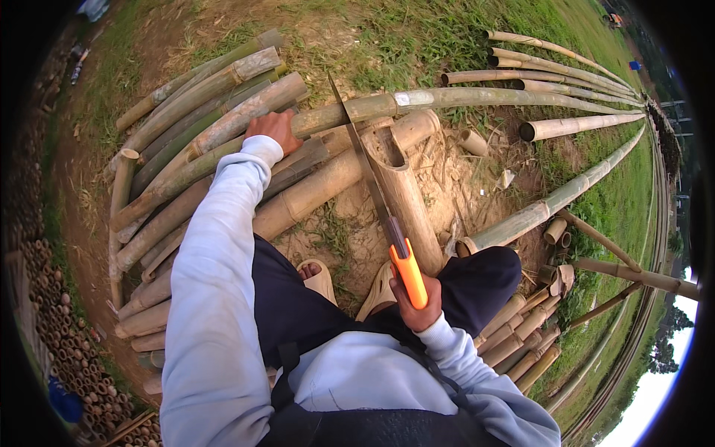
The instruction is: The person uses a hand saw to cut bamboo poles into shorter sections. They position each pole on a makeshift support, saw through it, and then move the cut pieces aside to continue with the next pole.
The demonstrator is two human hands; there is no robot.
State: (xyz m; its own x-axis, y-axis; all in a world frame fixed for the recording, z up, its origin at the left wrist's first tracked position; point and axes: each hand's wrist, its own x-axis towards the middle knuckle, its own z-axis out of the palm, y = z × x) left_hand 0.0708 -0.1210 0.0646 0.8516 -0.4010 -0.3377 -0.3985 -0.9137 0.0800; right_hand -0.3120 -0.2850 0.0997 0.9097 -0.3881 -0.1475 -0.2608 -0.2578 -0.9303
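Observation:
A long bamboo pole (372, 106) runs across in front of me, from the pile at the left out toward the far right. My left hand (274, 132) is closed over it, near the ends of the stacked poles. In my right hand (418, 302) is the orange handle of a hand saw (363, 160). The saw's long dark blade points away from me and lies across the pole, to the right of my left hand. I cannot tell how deep the blade sits. Under the pole rests a thick bamboo piece with a slot cut in it (412, 197).
Cut bamboo poles (201, 112) are stacked at the left. More long poles (566, 74) lie on the grass at far right. Shorter pieces (525, 335) are piled by my right knee, near a bamboo frame (625, 272). A short offcut (474, 143) lies on the dirt.

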